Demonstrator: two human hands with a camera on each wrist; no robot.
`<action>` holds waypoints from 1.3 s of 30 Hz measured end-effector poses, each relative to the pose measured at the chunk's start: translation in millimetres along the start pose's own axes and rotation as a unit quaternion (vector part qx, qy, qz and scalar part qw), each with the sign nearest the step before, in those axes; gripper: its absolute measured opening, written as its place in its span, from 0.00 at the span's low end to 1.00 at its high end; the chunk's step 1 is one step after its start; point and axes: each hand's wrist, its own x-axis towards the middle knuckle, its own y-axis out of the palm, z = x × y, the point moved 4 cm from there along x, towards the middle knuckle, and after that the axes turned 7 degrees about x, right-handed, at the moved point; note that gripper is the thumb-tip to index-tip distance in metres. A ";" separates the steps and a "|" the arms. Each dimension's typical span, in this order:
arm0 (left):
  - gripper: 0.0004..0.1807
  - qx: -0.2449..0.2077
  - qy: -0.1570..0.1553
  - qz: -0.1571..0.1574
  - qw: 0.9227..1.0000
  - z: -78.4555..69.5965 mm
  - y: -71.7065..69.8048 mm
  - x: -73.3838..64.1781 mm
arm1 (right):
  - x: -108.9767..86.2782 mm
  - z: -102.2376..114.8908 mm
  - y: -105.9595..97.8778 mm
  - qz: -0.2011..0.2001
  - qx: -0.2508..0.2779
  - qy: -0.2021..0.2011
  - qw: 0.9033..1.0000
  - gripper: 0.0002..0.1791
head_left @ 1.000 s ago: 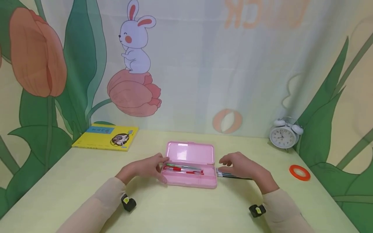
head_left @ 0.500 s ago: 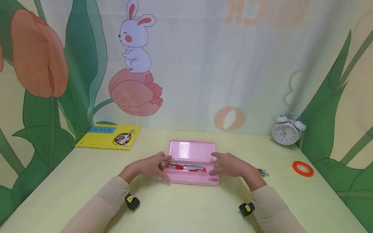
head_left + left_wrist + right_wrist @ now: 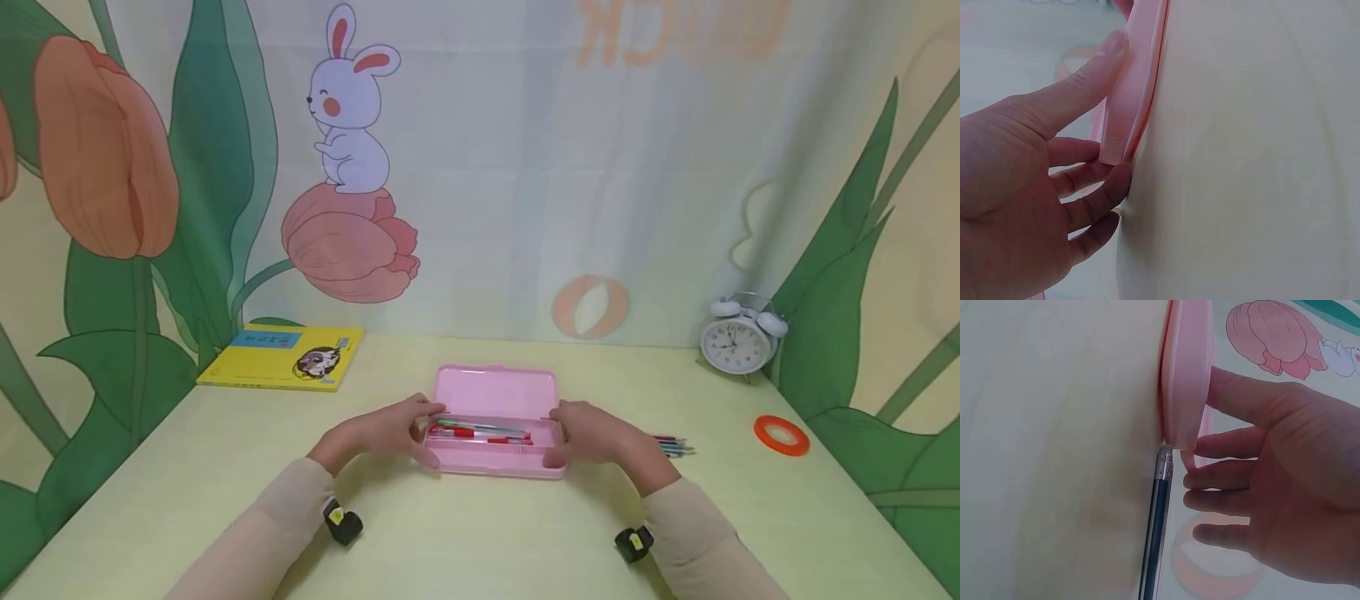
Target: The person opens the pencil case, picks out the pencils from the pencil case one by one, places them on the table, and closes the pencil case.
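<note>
An open pink pencil case (image 3: pixel 476 458) lies on the table in the head view, its lid leaning back. Several pens (image 3: pixel 465 432), red and green ones among them, lie in its rear compartment. My left hand (image 3: pixel 378 428) holds the case's left end, thumb at the front and fingers round the corner. At the opposite end my right hand (image 3: pixel 596 433) grips the case the same way. The left wrist view shows the thumb against the case's side (image 3: pixel 1129 94). In the right wrist view a dark pencil (image 3: pixel 1155 525) lies by the case's end (image 3: pixel 1188 375).
Several pencils (image 3: pixel 675 447) lie on the table beyond my right wrist, partly hidden by it. An orange ring of tape (image 3: pixel 767 433) is at the right, below a white alarm clock (image 3: pixel 737 343). A yellow book (image 3: pixel 281 357) lies at the back left, near the printed curtain.
My right hand has moved left, from over the pencils to the case's right end, and now holds it. The pencils' far tips have come into view. The left hand stays at its end.
</note>
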 end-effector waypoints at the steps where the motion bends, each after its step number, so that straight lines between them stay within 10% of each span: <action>1: 0.52 0.001 0.001 0.001 1.000 0.2 0.5 -0.1 | 0.0 0.0 0.5 0.002 0.001 -0.002 1.000 0.35; 9: 0.51 0.007 0.007 0.000 1.000 -1.8 -0.5 -1.0 | 1.6 -3.8 -3.5 0.004 -0.015 -0.055 0.998 0.26; 22: 0.50 0.013 0.023 -0.003 1.000 -2.8 -1.0 -2.5 | -1.7 -6.7 -4.1 0.016 -0.002 -0.030 0.999 0.54; 39: 0.79 -0.048 -0.010 -0.023 0.998 1.6 -3.5 2.6 | -0.2 -5.4 -4.4 -0.010 -0.029 0.006 1.000 0.54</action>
